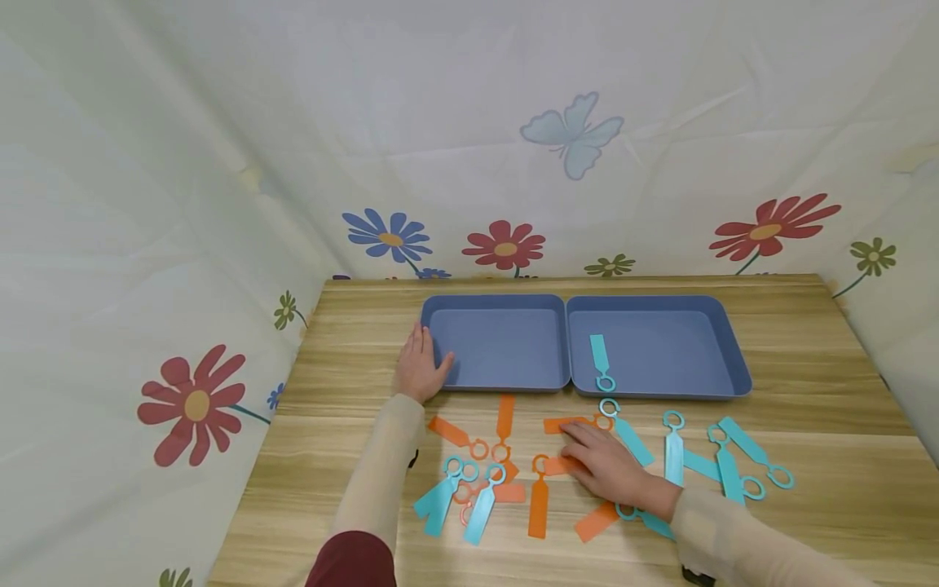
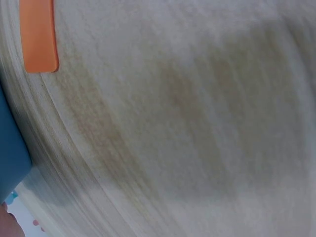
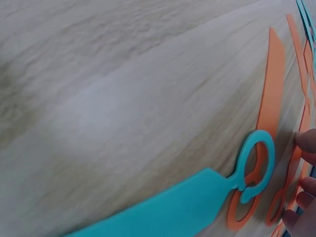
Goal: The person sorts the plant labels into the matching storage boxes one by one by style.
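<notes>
My left hand (image 1: 420, 367) rests against the left end of the left blue tray (image 1: 499, 388), its fingers along the side and the thumb by the front corner. My right hand (image 1: 605, 465) lies over orange ring-ended plastic tags on the table, fingertips touching an orange tag (image 1: 559, 425). Another orange tag (image 1: 556, 465) is partly hidden under its fingers. In the right wrist view the fingers (image 3: 307, 142) touch an orange tag beside a turquoise tag (image 3: 168, 207). One turquoise tag (image 1: 600, 355) leans in the right blue tray (image 1: 660, 395).
Turquoise and orange tags overlap left of centre, including a turquoise tag (image 1: 481, 514) and an orange tag (image 1: 539, 509). Several turquoise tags, such as one tag (image 1: 673, 456), lie to the right. A printed fabric sheet (image 1: 455, 147) hangs behind the wooden table (image 1: 352, 342).
</notes>
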`<action>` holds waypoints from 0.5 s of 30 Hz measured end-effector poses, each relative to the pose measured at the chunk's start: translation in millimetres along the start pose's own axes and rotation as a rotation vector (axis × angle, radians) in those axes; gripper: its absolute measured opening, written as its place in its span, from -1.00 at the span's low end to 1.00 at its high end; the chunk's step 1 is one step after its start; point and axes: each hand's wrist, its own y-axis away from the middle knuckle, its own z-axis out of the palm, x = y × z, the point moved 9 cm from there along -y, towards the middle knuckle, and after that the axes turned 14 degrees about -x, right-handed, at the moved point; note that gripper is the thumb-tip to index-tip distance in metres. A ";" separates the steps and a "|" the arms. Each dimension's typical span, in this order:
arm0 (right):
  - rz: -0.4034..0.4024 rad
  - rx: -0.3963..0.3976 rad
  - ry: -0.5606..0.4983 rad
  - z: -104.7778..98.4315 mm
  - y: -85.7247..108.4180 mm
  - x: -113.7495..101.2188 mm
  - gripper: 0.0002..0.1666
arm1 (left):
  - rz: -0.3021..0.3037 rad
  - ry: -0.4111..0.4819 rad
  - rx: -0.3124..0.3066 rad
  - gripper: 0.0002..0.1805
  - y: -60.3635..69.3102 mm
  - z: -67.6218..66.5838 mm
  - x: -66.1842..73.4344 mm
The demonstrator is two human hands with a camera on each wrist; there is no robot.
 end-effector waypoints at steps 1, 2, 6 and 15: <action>0.002 0.002 -0.001 -0.2 -0.8 -0.2 -0.79 | -0.001 0.000 0.000 -0.13 0.0 0.0 0.0; 0.006 0.001 -0.002 -0.4 -1.6 -0.5 -0.80 | -0.001 0.000 0.001 -0.13 0.0 0.1 0.0; 0.036 -0.006 0.008 -1.8 -4.6 -0.9 -0.80 | 0.001 0.007 0.006 -0.13 0.3 0.2 -0.2; 0.103 -0.089 0.043 -1.2 -10.7 -1.7 -0.80 | -0.001 0.014 -0.001 -0.13 -0.4 0.8 -0.3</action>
